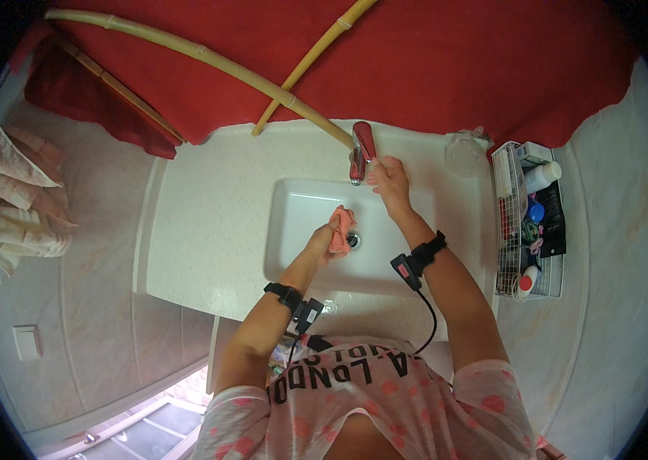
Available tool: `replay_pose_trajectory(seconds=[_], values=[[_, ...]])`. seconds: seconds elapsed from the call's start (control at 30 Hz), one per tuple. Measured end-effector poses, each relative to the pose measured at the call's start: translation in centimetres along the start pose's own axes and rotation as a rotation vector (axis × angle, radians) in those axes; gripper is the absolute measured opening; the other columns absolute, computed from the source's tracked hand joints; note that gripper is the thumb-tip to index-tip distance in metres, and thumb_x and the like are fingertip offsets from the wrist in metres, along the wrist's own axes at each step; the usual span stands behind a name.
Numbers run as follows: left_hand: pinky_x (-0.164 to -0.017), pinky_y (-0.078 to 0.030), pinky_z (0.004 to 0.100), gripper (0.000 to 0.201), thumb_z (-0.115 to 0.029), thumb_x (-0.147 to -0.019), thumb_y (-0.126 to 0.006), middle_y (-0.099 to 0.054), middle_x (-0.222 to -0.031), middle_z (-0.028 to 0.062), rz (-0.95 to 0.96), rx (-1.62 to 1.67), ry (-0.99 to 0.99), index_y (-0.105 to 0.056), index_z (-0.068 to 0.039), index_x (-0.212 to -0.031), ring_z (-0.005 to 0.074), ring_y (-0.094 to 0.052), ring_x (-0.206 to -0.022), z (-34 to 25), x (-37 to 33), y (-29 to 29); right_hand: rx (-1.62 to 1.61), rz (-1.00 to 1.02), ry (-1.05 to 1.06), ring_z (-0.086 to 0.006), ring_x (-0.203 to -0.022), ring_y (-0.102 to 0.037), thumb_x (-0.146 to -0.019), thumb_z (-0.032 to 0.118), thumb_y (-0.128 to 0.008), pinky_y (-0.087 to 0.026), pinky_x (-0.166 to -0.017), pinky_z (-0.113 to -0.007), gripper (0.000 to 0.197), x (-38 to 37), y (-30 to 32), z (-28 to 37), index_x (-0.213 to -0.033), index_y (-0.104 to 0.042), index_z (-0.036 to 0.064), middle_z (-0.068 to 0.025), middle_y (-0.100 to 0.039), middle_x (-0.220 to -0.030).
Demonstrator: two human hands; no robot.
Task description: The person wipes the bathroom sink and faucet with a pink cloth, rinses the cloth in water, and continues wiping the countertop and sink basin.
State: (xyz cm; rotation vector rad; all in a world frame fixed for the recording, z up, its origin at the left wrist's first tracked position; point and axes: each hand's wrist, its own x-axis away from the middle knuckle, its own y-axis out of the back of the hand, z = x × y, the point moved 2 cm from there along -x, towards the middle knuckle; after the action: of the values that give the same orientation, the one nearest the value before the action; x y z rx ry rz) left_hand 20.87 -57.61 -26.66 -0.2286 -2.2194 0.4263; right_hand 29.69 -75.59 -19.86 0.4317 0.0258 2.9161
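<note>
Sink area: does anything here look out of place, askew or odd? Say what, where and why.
Yes: two bamboo poles cross in view by the red cloth beyond the sink, the longer one ending near the tap. Poles seem unusual at a washbasin. The pink cloth in the left hand looks ordinary.

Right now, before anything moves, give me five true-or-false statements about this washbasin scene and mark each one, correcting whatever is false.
1. The left hand holds a pink cloth at the sink. True.
2. The pink cloth is spread flat on the bottom of the sink. False: it is bunched up in the left hand.
3. The right hand is at the red-handled faucet. True.
4. The container to the right of the sink is made of solid wood. False: it is a white wire basket.
5. Two bamboo-like poles cross against the red cloth. True.
</note>
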Motion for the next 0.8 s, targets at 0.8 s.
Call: replay_pose_trajectory(seconds=[0.8], values=[[-0.072,-0.050,0.0299,0.033,-0.034,-0.102,-0.036,-0.065,-0.104,0.0098,0.037,0.682,-0.083,-0.055,-0.009,-0.113,0.0188,-0.059,-0.080,-1.0,-12.1,-2.2,1.251,0.042,0.358,-0.0366,-0.084,-0.066,-0.096,0.028,-0.042,-0.055,-0.070,-0.043,0.047,-7.2,-4.4,5.5,-0.134,-0.040,-0.0003,-0.0253,-0.056,-0.106]])
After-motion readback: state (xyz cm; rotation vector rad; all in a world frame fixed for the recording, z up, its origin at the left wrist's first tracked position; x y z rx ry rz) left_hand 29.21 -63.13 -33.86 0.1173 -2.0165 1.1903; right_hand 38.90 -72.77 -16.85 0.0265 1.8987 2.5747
